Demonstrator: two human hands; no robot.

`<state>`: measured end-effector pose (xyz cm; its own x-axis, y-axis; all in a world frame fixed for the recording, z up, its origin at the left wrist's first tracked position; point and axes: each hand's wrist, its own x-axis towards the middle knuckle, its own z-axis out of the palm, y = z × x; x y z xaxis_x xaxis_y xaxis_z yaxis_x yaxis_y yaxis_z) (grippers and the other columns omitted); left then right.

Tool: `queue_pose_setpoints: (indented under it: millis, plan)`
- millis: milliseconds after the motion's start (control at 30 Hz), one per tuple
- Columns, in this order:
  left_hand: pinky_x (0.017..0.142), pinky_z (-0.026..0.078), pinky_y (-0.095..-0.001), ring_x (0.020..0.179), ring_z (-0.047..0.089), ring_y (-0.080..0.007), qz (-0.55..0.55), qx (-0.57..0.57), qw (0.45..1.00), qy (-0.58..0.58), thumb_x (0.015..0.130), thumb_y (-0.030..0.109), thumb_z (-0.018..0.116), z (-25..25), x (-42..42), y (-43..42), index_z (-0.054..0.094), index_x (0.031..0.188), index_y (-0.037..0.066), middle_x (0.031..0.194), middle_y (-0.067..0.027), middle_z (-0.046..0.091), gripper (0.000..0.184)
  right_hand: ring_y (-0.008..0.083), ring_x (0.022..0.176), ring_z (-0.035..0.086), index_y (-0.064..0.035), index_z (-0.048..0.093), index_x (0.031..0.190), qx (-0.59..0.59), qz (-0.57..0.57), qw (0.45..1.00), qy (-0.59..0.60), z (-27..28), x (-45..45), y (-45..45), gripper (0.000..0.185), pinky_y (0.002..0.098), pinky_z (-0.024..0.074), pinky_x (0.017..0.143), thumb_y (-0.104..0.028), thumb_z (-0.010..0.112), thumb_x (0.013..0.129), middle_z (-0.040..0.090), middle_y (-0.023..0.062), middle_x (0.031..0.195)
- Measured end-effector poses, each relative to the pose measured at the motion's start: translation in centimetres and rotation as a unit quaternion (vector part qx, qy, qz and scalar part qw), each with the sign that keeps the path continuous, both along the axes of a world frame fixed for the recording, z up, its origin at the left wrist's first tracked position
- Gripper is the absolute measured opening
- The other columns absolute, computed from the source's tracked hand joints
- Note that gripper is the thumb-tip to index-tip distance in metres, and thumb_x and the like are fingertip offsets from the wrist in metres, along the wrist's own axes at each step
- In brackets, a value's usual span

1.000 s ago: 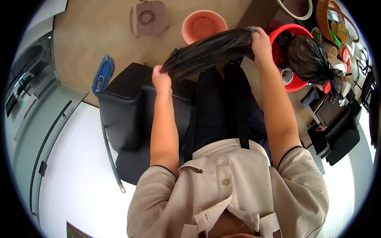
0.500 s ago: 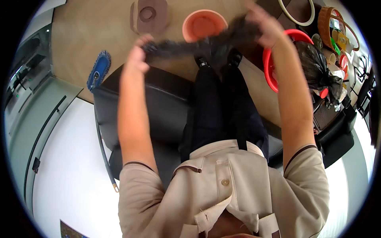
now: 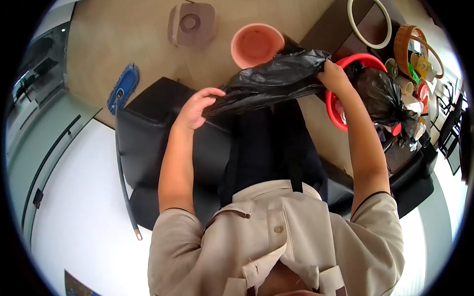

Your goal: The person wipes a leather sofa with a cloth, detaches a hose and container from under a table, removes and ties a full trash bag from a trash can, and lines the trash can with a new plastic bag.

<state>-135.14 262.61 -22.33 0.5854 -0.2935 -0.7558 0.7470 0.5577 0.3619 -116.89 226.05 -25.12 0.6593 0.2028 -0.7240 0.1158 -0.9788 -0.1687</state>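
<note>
A black plastic bag [image 3: 271, 79] stretches loosely between my two hands, above my lap and in front of the pink bucket [image 3: 256, 45]. My right hand [image 3: 334, 77] grips the bag's right end, fingers closed on the film. At the other end, my left hand [image 3: 195, 108] has its fingers curled around the edge of the bag, the thumb lower than the fingers. The film is crumpled and sags a little. Beside my right forearm stands a red basin [image 3: 334, 106], partly hidden by that arm.
A knotted, filled black bag [image 3: 380, 93] lies at the right among cups and litter. Behind it are a wicker basket [image 3: 404, 49] and a cream ring [image 3: 351, 17]. A brown lid [image 3: 202, 24] rests on the floor. A blue mop [image 3: 126, 86] leans by the black sofa [image 3: 153, 108].
Both hands have come down and closer to my body with the black bag. The bag, blurred and bunched before, now hangs wider and shows more of its surface. The view has tilted slightly.
</note>
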Motion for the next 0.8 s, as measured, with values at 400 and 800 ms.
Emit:
queue_pose_setpoints:
  millis: [400, 800]
  plan:
    - [0.085, 0.047, -0.0385, 0.095, 0.06, -0.0315, 0.039, 0.724, 0.64, -0.255, 0.086, 0.007, 0.045, 4.2, 12.8, 2.7, 0.055, 0.111, 0.001, 0.104, -0.0188, 0.061, 0.027, 0.0336, 0.086, 0.062, -0.0039, 0.058, 0.104, 0.052, 0.234, 0.965, -0.103, 8.0, 10.6, 8.8, 0.034, 0.0401, 0.0507, 0.075, -0.016, 0.062, 0.073, 0.065, 0.0169, 0.088]
    - [0.079, 0.045, -0.0299, 0.081, 0.058, -0.0192, -0.132, 0.596, 0.774, -0.167, 0.093, 0.018, 0.044, -2.6, 6.7, 4.2, 0.06, 0.105, 0.006, 0.088, -0.0103, 0.063, 0.023, 0.0327, 0.097, 0.058, -0.0123, 0.061, 0.106, 0.053, 0.257, 0.965, 0.016, 0.6, 8.0, 7.9, 0.026, 0.0422, 0.0484, 0.079, -0.019, 0.054, 0.082, 0.062, 0.0142, 0.105]
